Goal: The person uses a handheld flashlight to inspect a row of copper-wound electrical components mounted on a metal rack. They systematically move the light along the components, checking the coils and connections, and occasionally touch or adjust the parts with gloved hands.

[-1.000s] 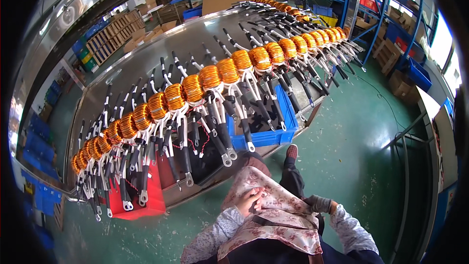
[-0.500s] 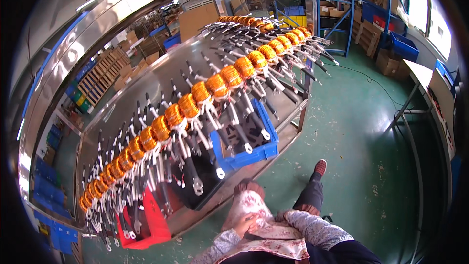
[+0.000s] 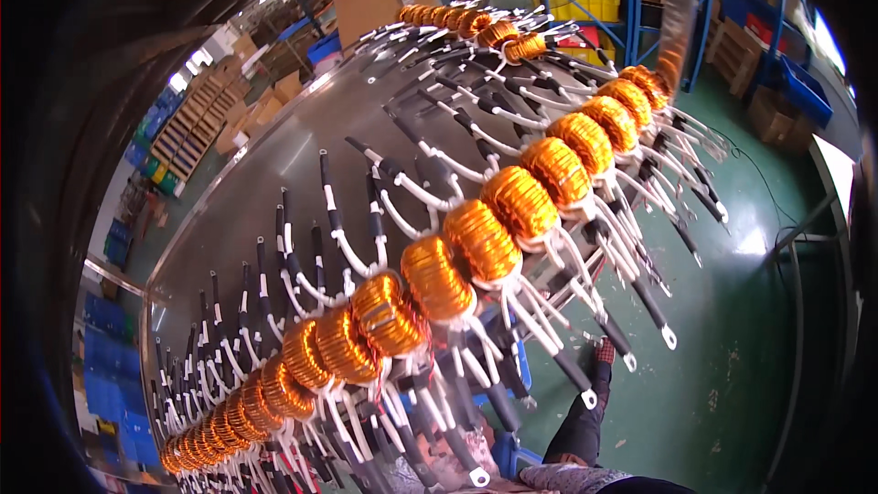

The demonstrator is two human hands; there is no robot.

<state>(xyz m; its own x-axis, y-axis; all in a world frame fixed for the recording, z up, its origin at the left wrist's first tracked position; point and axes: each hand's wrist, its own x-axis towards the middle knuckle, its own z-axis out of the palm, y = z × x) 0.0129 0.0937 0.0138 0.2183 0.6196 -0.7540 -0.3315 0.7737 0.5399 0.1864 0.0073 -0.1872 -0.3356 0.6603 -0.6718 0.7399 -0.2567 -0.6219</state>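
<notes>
Honestly, neither of my hands shows: the right arm ends, for the eye, in a pale patterned fabric sleeve [image 3: 585, 477] at the near edge, and the left is hidden, so I cannot tell whether either hand is open, closed or gripping. Above the sleeve, my dark trouser leg [image 3: 576, 421] runs out to a red checked shoe [image 3: 604, 350] on the green painted floor [image 3: 704, 311].

Left of that leg, the row of round copper-orange wire-wound coils [image 3: 480, 240] slants from near left to far right. White leads with black sleeving and metal ring lugs [image 3: 669, 338] fan out on both sides. I judge the step in hand as standing or stepping alongside the row, with no handling visible. A reach from here would call for clearing those lugs first, since they look apt to snag a cuff.

Past the row, the shiny grey metal table [image 3: 274, 155] has bare room between the far-side leads and its left edge. A second, shorter row of orange coils [image 3: 498, 34] lies at the far end. A polished metal post [image 3: 679, 18] hems in the near row's far end, while the floor to my right gives open room, as far as a white-topped table [image 3: 837, 169].
</notes>
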